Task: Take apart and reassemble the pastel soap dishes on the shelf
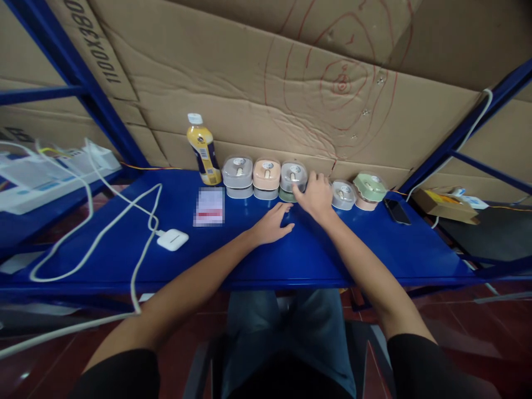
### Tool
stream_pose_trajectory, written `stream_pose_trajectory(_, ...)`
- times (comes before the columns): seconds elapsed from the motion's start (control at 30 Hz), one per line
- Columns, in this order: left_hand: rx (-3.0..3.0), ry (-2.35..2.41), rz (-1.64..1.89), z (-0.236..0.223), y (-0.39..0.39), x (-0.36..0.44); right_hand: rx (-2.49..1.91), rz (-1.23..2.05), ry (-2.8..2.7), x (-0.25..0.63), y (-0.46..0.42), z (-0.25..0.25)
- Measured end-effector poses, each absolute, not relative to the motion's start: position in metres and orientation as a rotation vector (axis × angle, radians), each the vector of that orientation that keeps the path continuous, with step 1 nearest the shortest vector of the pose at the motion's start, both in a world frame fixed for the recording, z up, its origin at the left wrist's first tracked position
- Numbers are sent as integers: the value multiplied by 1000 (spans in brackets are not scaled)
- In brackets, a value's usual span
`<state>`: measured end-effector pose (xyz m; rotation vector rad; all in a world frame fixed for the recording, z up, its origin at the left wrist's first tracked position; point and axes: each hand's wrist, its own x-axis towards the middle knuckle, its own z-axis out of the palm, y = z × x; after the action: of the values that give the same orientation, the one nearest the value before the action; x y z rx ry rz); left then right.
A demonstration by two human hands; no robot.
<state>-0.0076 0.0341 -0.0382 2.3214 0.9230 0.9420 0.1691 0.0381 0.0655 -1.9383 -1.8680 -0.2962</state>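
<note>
My right hand [315, 197] is closed around the right side of a small grey box with a clear lid [293, 174], its thumb at the front. That box sits on a green box [286, 195], partly hidden by the hand. My left hand [271, 223] rests low over the table just in front, fingers apart and holding nothing. To the left stand a peach box [266, 173] and a grey box [238, 172], each on a grey one. Right of my right hand is a single grey box [343, 194], then a green box [369, 186] on a peach one.
A yellow drink bottle [203, 151] stands at the back left of the blue table [266, 269], behind a blurred card [209, 206]. A white earphone case [173, 239] lies on a loose white cable [143, 249]. A phone [398, 211] lies at the right; cardboard [233, 83] walls the back.
</note>
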Motion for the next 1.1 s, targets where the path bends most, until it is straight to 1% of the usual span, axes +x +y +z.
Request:
stream_pose_trajectory(0.2,2345,925,936,-38,35,-7,-2090,-120,-1755,130,74,65)
stream_pose_trajectory(0.4,2330,922,963,-40,35,-7,-2052,-48,-1715,132,78,63)
stream_pose_trajectory(0.5,2287,913,1024,-41,36,-7,-1971,-25,-1671,153,71,68)
stream_pose_trajectory(0.6,2140,940,1159,-39,38,-7,-1780,61,-1678,193,57,75)
stream_pose_trajectory(0.67,1983,941,1256,-37,40,-6,-1597,198,-1777,225,44,78)
stream_pose_trajectory(0.73,1843,899,1303,-34,41,-5,-1410,429,-1934,252,28,77)
stream_pose_trajectory(0.8,1780,835,1280,-31,41,-5,-1278,665,-2067,270,13,72)
stream_pose_trajectory(0.9,1823,771,1142,-27,37,-7,-1181,887,-2205,278,1,59)
stream_pose_trajectory(1.0,1931,787,992,-26,33,-11,-1122,973,-2308,275,0,46)
stream_pose_trajectory(1.1,2036,834,931,-26,31,-13,-1138,909,-2358,269,3,35)
